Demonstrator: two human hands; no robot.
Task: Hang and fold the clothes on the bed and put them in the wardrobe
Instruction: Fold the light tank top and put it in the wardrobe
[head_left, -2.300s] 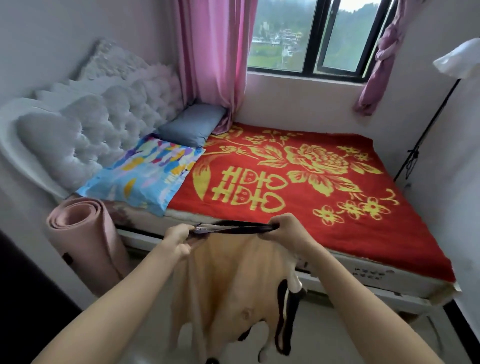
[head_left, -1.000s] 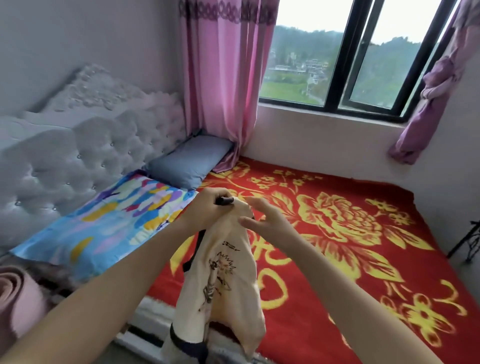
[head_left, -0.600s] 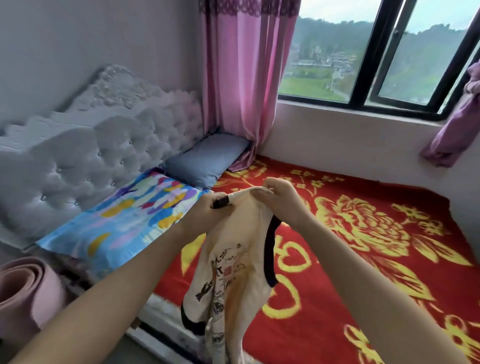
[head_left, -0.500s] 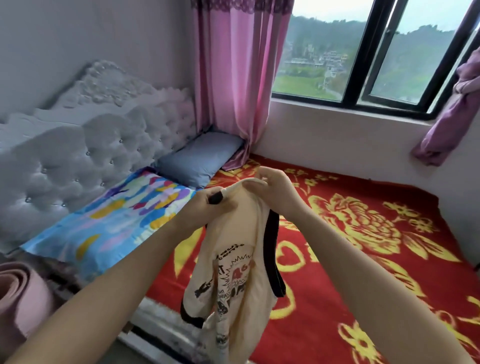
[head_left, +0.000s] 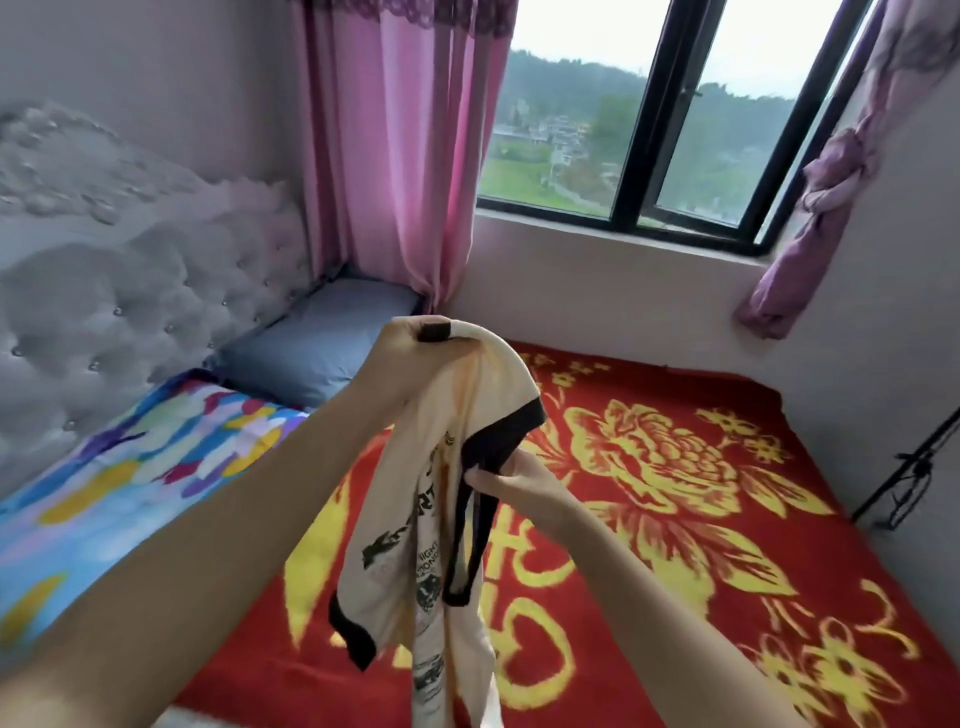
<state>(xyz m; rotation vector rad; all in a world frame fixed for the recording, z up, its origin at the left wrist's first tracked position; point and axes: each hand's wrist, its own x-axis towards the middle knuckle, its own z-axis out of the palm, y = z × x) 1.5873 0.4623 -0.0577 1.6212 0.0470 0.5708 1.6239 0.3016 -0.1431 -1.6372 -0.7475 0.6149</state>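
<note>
Evidently the work is at an early stage: one cream T-shirt (head_left: 415, 525) with black trim is in hand, neither folded nor on a hanger, and no wardrobe is in view. The left hand (head_left: 410, 364) is raised and closed in a fist round the bunched top of the shirt, with a short black piece showing between its fingers; whether that is collar trim or something else cannot be told. The shirt hangs straight down from that fist, its printed front turned toward the left forearm. Below and to the right of the left hand, the right hand (head_left: 514, 483) pinches a black-edged opening of the shirt between thumb and fingers. Beyond both hands lies the bed's red blanket (head_left: 701, 545), with no other garment visible on the part that shows; a multicoloured pillow (head_left: 130, 467) sits left of the left arm. Folding, hanging and putting away all appear to remain.

Half a second earlier both hands met at the top of the shirt; the right hand has since dropped to the lower trim, and the left has lifted.
</note>
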